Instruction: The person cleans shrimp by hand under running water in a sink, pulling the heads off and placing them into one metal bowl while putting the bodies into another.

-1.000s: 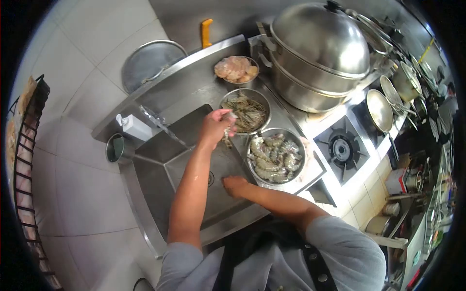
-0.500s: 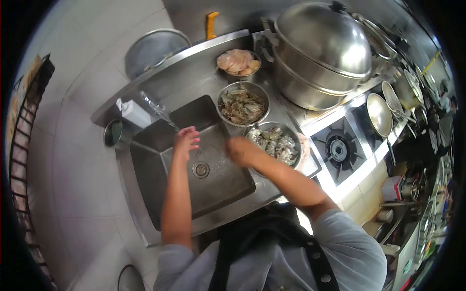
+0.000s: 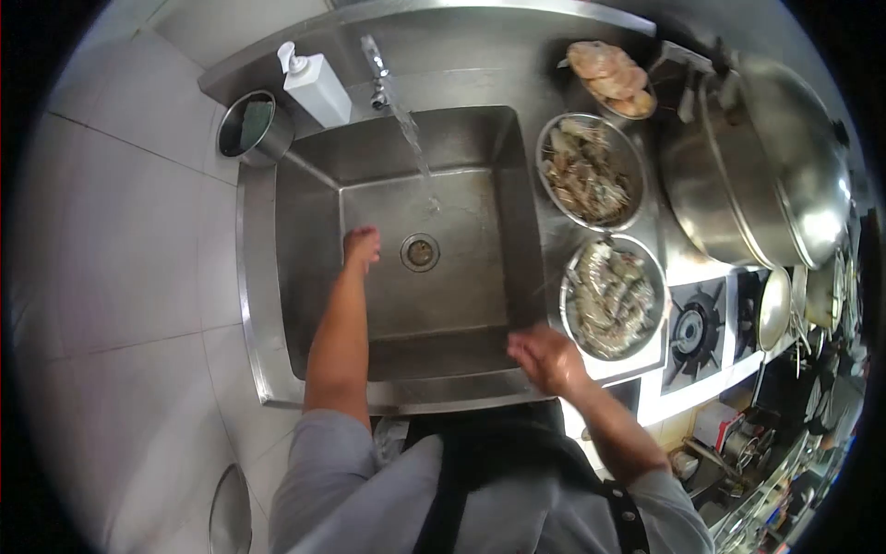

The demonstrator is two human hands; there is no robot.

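My left hand [image 3: 362,246] hangs over the left part of the steel sink [image 3: 388,305], its fingers loosely bent and apart, holding nothing. Over the sink's right front corner is my right hand [image 3: 546,358], wet-looking, with fingers curled in and nothing visible in them. Water runs from the faucet [image 3: 377,78] into the basin, beyond both hands. Closest to my right hand is a metal bowl of greyish shrimp [image 3: 609,300], which look peeled. Behind it stands another bowl with shrimp heads and shells [image 3: 586,175].
A container of pale raw meat [image 3: 609,78] stands at the back right, near a large lidded steamer pot [image 3: 766,166]. A gas burner [image 3: 692,331] lies to the right. At the back left are a white pump bottle [image 3: 317,90] and a metal pot holding a green scouring pad [image 3: 254,125].
My left hand has left the water stream and come back toward me. The right hand has moved to the sink's front right corner. The view has shifted and turned.
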